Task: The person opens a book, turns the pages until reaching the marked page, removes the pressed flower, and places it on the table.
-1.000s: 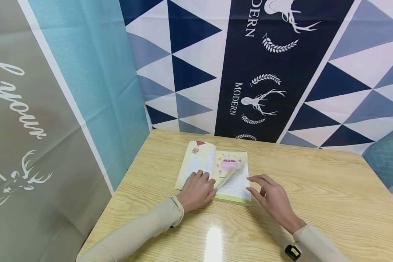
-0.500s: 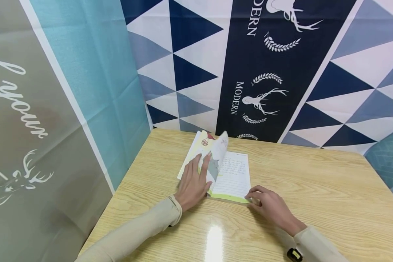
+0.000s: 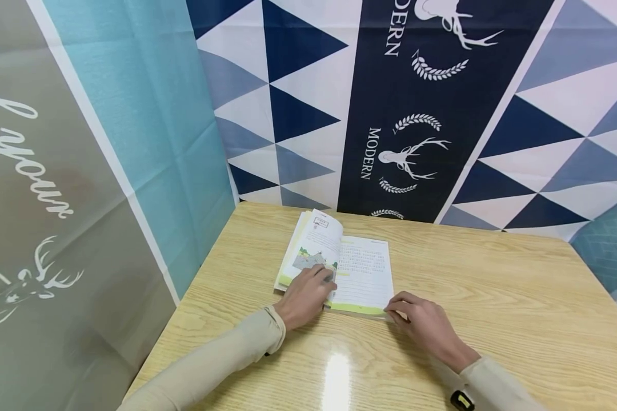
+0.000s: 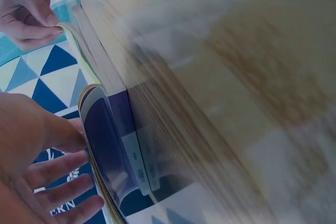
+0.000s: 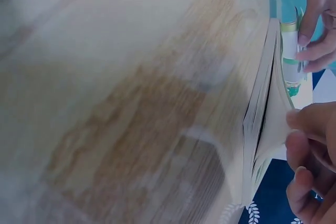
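An open book [image 3: 365, 274] lies on the wooden table, with printed text on its right page and a grey and green picture on its raised left page [image 3: 319, 240]. My left hand [image 3: 304, 295] rests on the lower part of that left side, near the fold; in the left wrist view its fingers [image 4: 65, 179] are loosely spread against the pages. At the lower right corner, my right hand [image 3: 425, 322] pinches the edge of a page [image 5: 275, 108] between thumb and finger. The right wrist view shows this page bowed up from the stack below.
The table [image 3: 493, 285] reaches out to the right and toward the front. Behind it hangs a patterned cloth [image 3: 303, 85] with triangles and deer heads. Another cloth, teal and grey [image 3: 149, 142], closes off the left side.
A page with a balloon picture has turned over to the left, and the left hand flattened it, then drew back down. The right hand moved down to the lower corner and took hold there.
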Motion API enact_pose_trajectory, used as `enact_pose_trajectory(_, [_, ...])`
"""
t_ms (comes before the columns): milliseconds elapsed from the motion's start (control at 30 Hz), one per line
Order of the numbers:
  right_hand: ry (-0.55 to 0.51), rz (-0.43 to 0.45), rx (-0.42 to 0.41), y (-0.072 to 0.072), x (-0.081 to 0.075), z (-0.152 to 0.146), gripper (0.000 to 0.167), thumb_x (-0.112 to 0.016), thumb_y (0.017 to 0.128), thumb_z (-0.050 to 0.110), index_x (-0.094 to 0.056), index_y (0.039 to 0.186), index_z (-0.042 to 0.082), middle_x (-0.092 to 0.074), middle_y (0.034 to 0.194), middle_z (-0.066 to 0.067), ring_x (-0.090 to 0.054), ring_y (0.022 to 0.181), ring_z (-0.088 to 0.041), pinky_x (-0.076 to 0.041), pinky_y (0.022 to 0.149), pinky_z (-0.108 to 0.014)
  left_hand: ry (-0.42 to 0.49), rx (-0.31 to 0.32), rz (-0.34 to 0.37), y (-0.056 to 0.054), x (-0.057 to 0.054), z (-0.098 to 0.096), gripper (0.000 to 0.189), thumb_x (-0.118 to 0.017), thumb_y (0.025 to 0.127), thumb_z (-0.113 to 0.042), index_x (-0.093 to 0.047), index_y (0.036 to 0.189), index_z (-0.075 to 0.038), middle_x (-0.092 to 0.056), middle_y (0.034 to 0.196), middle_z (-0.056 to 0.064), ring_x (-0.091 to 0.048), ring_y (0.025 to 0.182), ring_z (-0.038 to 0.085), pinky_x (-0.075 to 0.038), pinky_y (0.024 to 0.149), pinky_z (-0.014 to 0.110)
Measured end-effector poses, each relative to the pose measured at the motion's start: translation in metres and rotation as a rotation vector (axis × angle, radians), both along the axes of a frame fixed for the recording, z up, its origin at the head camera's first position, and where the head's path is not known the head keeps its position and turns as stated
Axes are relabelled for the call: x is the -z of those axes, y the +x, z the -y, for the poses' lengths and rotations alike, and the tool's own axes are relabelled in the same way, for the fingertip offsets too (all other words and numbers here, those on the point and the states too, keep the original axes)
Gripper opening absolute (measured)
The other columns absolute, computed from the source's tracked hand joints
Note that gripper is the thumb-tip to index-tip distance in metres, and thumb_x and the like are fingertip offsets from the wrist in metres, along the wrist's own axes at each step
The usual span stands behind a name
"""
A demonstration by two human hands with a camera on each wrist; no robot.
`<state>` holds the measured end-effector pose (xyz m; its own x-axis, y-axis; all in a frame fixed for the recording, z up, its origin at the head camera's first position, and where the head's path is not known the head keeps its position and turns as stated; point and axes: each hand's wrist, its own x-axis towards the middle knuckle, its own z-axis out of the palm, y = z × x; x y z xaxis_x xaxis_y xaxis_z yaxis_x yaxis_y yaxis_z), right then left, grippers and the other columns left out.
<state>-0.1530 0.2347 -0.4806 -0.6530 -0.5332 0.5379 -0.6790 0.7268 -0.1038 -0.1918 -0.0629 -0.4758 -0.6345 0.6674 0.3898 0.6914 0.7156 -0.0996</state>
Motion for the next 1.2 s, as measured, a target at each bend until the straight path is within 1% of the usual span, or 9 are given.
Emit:
enact_pose_trajectory(100, [-0.038, -0.014, -0.005, 0.000, 0.000, 0.000, 0.018, -0.090, 0.074, 0.006, -0.078, 0.083, 0.016, -0.071, 0.090, 0.008, -0.057, 0.063, 0.001, -0.045, 0.050, -0.021, -0.011, -0.010, 0.027, 0.001, 0.000, -0.001, 0.028, -0.071, 0.084, -0.001, -0.080, 0.106, -0.017, -0.068, 0.120, 0.002, -0.058, 0.112, 0.019, -0.051, 0.088, 0.032])
enact_pose_trajectory(267, [-0.058, 0.007, 0.001, 0.000, -0.001, 0.000, 0.021, -0.090, 0.071, 0.004, -0.079, 0.084, 0.016, -0.071, 0.091, 0.007, -0.051, 0.060, 0.004, -0.043, 0.049, -0.018, 0.013, -0.014, 0.036, 0.001, 0.001, -0.001, 0.012, -0.068, 0.096, -0.020, -0.079, 0.102, -0.018, -0.069, 0.114, 0.002, -0.059, 0.104, 0.020, -0.053, 0.083, 0.032])
enact_pose_trajectory(400, [-0.094, 0.065, 0.016, 0.001, -0.005, 0.000, 0.018, -0.089, 0.075, 0.006, -0.079, 0.084, 0.018, -0.071, 0.090, 0.009, -0.048, 0.060, 0.007, -0.042, 0.051, -0.018, 0.003, -0.020, 0.015, 0.001, 0.003, -0.002, 0.032, -0.063, 0.100, -0.046, -0.078, 0.104, -0.018, -0.068, 0.114, 0.003, -0.059, 0.103, 0.020, -0.053, 0.085, 0.034])
enact_pose_trajectory(567, [-0.122, 0.112, 0.009, 0.001, -0.010, 0.000, 0.017, -0.088, 0.079, 0.008, -0.077, 0.085, 0.020, -0.070, 0.091, 0.010, -0.046, 0.061, 0.010, -0.043, 0.052, -0.017, -0.071, -0.027, -0.026, 0.001, 0.007, -0.003, 0.053, -0.053, 0.098, -0.066, -0.072, 0.128, -0.026, -0.064, 0.117, 0.006, -0.057, 0.101, 0.023, -0.052, 0.077, 0.034])
enact_pose_trajectory(667, [-0.117, 0.111, -0.004, 0.000, -0.013, 0.001, 0.016, -0.086, 0.081, 0.009, -0.077, 0.086, 0.020, -0.070, 0.092, 0.010, -0.046, 0.061, 0.009, -0.044, 0.052, -0.018, -0.110, -0.022, -0.044, 0.002, 0.009, -0.004, 0.053, -0.051, 0.098, -0.068, -0.069, 0.134, -0.034, -0.061, 0.119, 0.008, -0.055, 0.100, 0.025, -0.051, 0.072, 0.035])
enact_pose_trajectory(767, [-0.116, 0.104, -0.004, -0.001, -0.016, 0.001, 0.015, -0.086, 0.081, 0.009, -0.076, 0.086, 0.019, -0.069, 0.093, 0.009, -0.047, 0.061, 0.009, -0.044, 0.052, -0.019, -0.117, -0.015, -0.052, 0.003, 0.011, -0.004, 0.046, -0.053, 0.098, -0.066, -0.072, 0.128, -0.036, -0.060, 0.119, 0.009, -0.054, 0.098, 0.026, -0.050, 0.070, 0.035])
enact_pose_trajectory(1000, [-0.152, 0.084, 0.010, -0.003, -0.018, 0.003, 0.016, -0.087, 0.080, 0.008, -0.077, 0.088, 0.017, -0.069, 0.093, 0.008, -0.045, 0.059, 0.010, -0.041, 0.051, -0.016, -0.120, -0.025, -0.044, 0.004, 0.007, -0.005, 0.039, -0.054, 0.100, -0.061, -0.080, 0.110, -0.034, -0.060, 0.116, 0.007, -0.052, 0.096, 0.024, -0.050, 0.073, 0.037])
enact_pose_trajectory(1133, [-0.206, 0.072, 0.067, -0.004, -0.019, 0.003, 0.022, -0.087, 0.081, 0.008, -0.078, 0.100, 0.013, -0.070, 0.099, 0.004, -0.043, 0.056, 0.008, -0.039, 0.050, -0.015, -0.114, -0.036, -0.034, 0.004, 0.004, -0.006, 0.037, -0.054, 0.103, -0.054, -0.081, 0.106, -0.030, -0.063, 0.113, 0.006, -0.054, 0.096, 0.023, -0.052, 0.077, 0.038])
enact_pose_trajectory(1200, [-0.225, 0.077, 0.108, -0.004, -0.020, 0.001, 0.028, -0.086, 0.082, 0.008, -0.077, 0.108, 0.011, -0.070, 0.102, 0.001, -0.042, 0.055, 0.007, -0.038, 0.049, -0.017, -0.091, -0.046, -0.030, 0.003, 0.005, -0.007, 0.033, -0.054, 0.105, -0.046, -0.079, 0.112, -0.026, -0.065, 0.112, 0.005, -0.056, 0.097, 0.023, -0.053, 0.078, 0.038])
